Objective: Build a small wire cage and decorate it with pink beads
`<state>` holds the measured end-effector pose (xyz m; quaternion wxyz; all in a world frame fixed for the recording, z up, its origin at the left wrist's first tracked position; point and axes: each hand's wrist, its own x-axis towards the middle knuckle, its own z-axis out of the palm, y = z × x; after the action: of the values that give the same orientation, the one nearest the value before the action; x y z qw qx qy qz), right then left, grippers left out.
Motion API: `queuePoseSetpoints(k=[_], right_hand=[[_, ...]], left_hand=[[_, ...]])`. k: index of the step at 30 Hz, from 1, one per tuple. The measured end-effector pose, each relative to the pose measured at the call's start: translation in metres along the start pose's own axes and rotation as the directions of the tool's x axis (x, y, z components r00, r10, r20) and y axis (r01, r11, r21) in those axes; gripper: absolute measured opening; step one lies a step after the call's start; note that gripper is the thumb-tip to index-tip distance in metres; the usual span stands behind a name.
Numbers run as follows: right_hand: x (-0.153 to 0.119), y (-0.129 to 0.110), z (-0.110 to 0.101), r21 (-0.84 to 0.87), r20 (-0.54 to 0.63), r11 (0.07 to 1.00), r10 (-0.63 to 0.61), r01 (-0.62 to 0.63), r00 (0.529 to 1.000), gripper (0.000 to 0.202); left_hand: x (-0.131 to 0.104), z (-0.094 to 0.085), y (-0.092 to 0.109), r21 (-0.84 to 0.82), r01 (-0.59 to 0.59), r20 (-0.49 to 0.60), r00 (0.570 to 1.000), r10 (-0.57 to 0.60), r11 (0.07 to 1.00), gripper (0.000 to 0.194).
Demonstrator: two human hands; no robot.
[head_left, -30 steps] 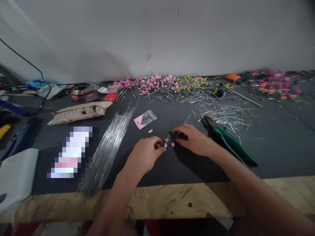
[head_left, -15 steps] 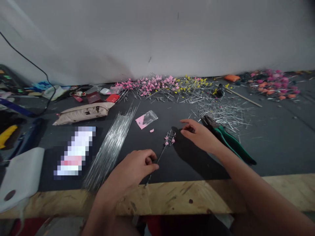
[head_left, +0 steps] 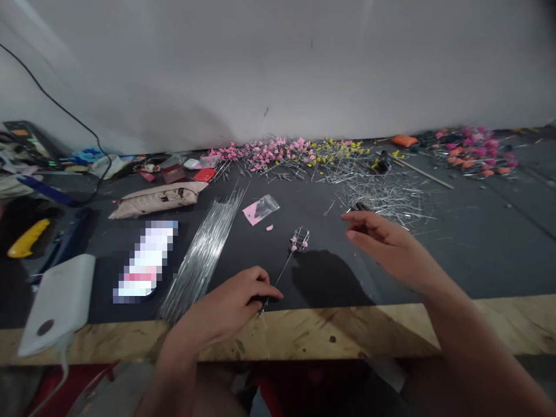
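Note:
A wire piece (head_left: 299,240) with a looped head and small pink bits lies on the dark tabletop, its thin stem running down toward the front edge. Over the lower stem rests my left hand (head_left: 241,298), its fingers apart and bent around the stem, not clearly gripping it. To the right, my right hand (head_left: 382,243) hovers with thumb and fingers apart and nothing between them. It covers most of the pliers (head_left: 359,207). Beyond the wire piece are a small clear and pink bag (head_left: 261,209) and a loose pink bit (head_left: 270,227).
Straight wires (head_left: 202,249) lie left of my left hand, beside a blurred phone (head_left: 147,260) and a white power bank (head_left: 61,304). Pink pieces (head_left: 278,152) line the wall. Short wires (head_left: 386,197) are scattered at the right, below a stick (head_left: 428,174).
My right hand has moved right, away from the wire piece and over the pliers. My left hand has slid slightly down the stem, its fingers now spread. The view has shifted a little.

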<state>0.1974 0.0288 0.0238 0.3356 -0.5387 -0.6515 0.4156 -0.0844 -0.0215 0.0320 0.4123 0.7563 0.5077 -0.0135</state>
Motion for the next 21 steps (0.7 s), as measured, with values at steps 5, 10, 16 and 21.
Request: queuePoseSetpoints(k=[5, 10, 16, 21], right_hand=[[-0.004, -0.003, 0.0, -0.02, 0.025, 1.0, -0.008, 0.009, 1.0, 0.031], [-0.006, -0.004, -0.002, -0.036, 0.038, 0.999, -0.001, 0.002, 0.999, 0.031], [-0.008, -0.007, -0.005, -0.056, 0.04, 0.998, 0.008, -0.006, 0.999, 0.031], [-0.01, -0.009, -0.007, -0.063, 0.063, 0.998, 0.007, -0.003, 0.998, 0.03]], left_hand=[[0.007, 0.0, 0.004, 0.028, -0.006, -0.025, 1.0, 0.007, 1.0, 0.039], [0.017, -0.001, 0.007, 0.029, -0.054, -0.032, 0.998, 0.055, 0.998, 0.027], [0.026, 0.0, 0.007, 0.03, -0.084, -0.052, 0.995, 0.086, 0.996, 0.021], [0.03, 0.001, 0.007, 0.018, -0.13, -0.092, 0.987, 0.132, 0.991, 0.021]])
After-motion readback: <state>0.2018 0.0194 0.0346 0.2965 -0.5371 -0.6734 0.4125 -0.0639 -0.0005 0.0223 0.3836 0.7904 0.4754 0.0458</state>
